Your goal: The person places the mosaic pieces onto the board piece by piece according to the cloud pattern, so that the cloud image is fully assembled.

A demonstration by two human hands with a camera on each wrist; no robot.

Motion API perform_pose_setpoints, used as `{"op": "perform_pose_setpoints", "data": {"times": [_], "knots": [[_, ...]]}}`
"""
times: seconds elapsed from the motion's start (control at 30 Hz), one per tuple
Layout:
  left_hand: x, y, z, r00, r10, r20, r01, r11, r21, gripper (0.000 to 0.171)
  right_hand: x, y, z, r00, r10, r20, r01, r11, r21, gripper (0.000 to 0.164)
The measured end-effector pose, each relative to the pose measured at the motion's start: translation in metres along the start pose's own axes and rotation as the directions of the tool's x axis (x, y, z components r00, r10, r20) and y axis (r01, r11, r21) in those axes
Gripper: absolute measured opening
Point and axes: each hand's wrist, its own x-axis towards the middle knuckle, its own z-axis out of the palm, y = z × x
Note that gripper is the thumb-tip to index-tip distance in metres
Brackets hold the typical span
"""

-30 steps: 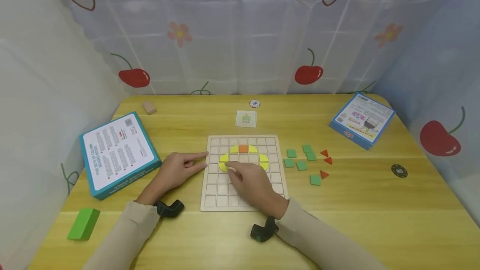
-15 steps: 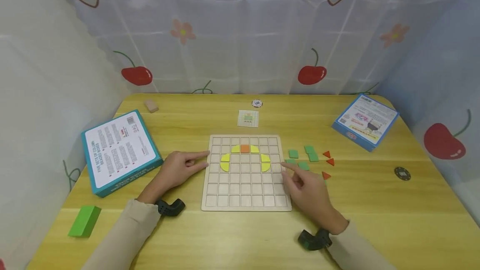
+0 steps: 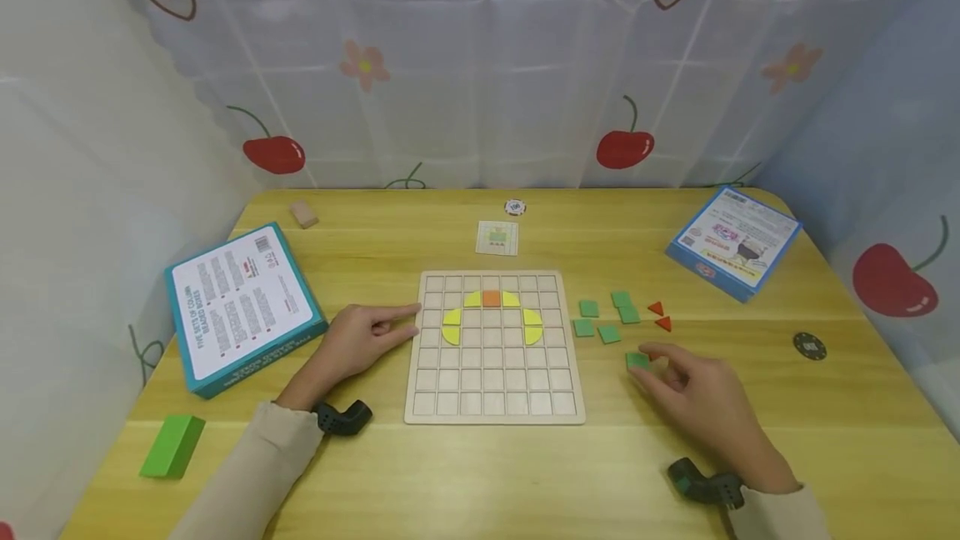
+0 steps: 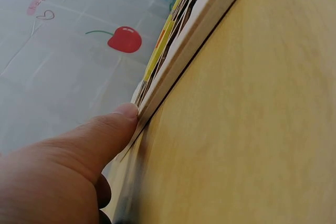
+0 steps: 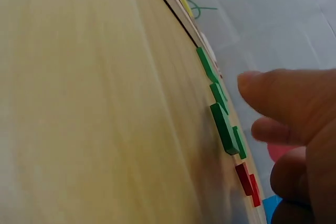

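Observation:
A square wooden grid board [image 3: 482, 407] lies mid-table, bearing several yellow curved tiles [image 3: 532, 319] and one orange square tile [image 3: 491, 298]. My left hand [image 3: 358, 346] rests beside it, with index finger and thumb stretched to touch its left edge; the left wrist view shows the thumb [image 4: 100, 135] against the board's side. To the right, my right hand [image 3: 697, 390] has thumb and index finger parted around a green square tile [image 3: 637, 362]. In the right wrist view the thumb [image 5: 268, 90] is above the tiles, with nothing visibly pinched.
Several green squares [image 3: 608, 333] and two red triangles [image 3: 663, 323] lie right of the board. A pattern card [image 3: 497, 237] and a white chip [image 3: 515, 207] are behind it. Boxes stand left [image 3: 243, 307] and right [image 3: 735, 242]; a green block [image 3: 172, 447] sits front left.
My right hand has left the board and moved right to the loose tiles. One red triangle there is now out of sight. My left hand stays at the board's edge.

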Motion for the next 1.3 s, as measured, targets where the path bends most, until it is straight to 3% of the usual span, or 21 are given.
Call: {"op": "perform_pose_setpoints", "data": {"times": [0.4, 0.67, 0.8, 1.03, 1.2, 1.3], "knots": [[-0.001, -0.001, 0.000, 1.000, 0.002, 0.005, -0.002, 1.000, 0.003, 0.038, 0.000, -0.003, 0.005, 0.997, 0.036, 0.062, -0.034, 0.999, -0.025, 0.022], [-0.002, -0.001, -0.001, 1.000, -0.009, 0.007, 0.009, 1.000, 0.009, 0.038, 0.004, -0.007, 0.006, 0.983, 0.077, 0.165, -0.072, 0.997, -0.037, 0.026], [-0.002, 0.000, -0.001, 1.000, -0.006, 0.004, 0.006, 1.000, 0.008, 0.038, 0.003, -0.005, 0.008, 0.989, 0.058, 0.136, -0.050, 0.997, -0.065, 0.036], [-0.001, 0.000, 0.000, 1.000, 0.003, 0.003, -0.003, 1.000, 0.011, 0.039, 0.003, -0.004, 0.009, 0.994, 0.043, 0.103, -0.036, 0.997, -0.071, 0.028], [0.001, 0.000, 0.000, 1.000, 0.008, 0.001, -0.008, 1.000, 0.012, 0.039, 0.010, -0.016, 0.021, 1.000, 0.009, -0.015, -0.009, 1.000, -0.009, 0.031], [0.001, -0.001, 0.000, 1.000, 0.004, 0.002, -0.004, 1.000, 0.009, 0.039, 0.019, -0.029, 0.034, 0.996, -0.049, -0.071, 0.053, 0.997, 0.054, 0.032]]}}
